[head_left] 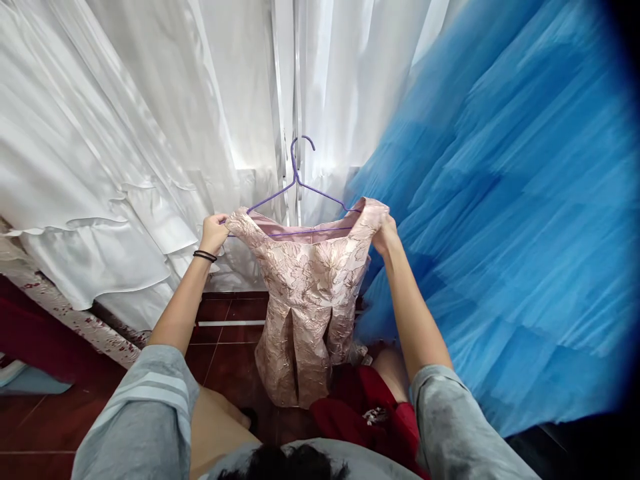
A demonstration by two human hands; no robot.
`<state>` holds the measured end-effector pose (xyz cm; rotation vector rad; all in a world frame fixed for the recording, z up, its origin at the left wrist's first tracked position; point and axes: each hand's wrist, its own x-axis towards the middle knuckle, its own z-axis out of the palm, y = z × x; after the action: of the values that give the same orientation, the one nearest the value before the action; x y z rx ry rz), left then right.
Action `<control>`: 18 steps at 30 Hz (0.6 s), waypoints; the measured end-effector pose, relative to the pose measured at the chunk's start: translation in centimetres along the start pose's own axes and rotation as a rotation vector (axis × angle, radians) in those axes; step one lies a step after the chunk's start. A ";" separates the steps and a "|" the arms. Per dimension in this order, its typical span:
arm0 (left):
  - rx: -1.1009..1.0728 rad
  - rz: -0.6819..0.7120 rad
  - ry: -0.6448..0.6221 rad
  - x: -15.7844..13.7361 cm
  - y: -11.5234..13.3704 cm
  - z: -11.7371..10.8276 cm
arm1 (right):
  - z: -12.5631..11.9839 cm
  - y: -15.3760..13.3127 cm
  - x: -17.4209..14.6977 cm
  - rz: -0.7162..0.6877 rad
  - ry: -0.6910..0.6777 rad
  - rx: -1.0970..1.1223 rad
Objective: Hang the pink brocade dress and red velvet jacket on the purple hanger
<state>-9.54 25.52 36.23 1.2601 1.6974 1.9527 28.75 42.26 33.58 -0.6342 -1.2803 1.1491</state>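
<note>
Left hand (215, 235) and right hand (385, 235) pinch a pale-pink floral brocade dress (313, 273) by its shoulders — likely spreading it evenly over a thin purple triangular hanger (296, 177).

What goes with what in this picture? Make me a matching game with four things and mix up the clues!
Things
1. Hanger
2. Floor
3. Dress
4. Wristbands

Clues
A. Pink, held at its shoulders by the left hand and the right hand
B. Black, worn on the left arm
C. Purple, with a curved hook at the top
D. Dark red and tiled

Right pairs
1-C, 2-D, 3-A, 4-B
</note>
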 end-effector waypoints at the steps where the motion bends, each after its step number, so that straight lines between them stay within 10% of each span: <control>1: 0.001 0.000 -0.015 0.0 -0.1 -0.2 | 0.2 -0.5 0.3 -0.011 -0.014 -0.127; 8: -0.138 -0.072 -0.238 0.2 -0.3 -3.6 | 1.2 -5.3 0.3 -0.092 -0.359 -1.287; 12: -0.052 0.003 -0.286 1.0 -1.2 -5.0 | 0.2 -5.0 -0.4 -0.159 -0.470 -1.017; 18: 0.273 -0.202 -0.179 -7.1 -9.2 -4.3 | -2.7 4.4 -7.2 0.302 -0.142 -0.365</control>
<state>-11.56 20.38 25.15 1.2508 1.9591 1.4875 30.79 37.86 26.18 -1.0591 -1.5709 1.2308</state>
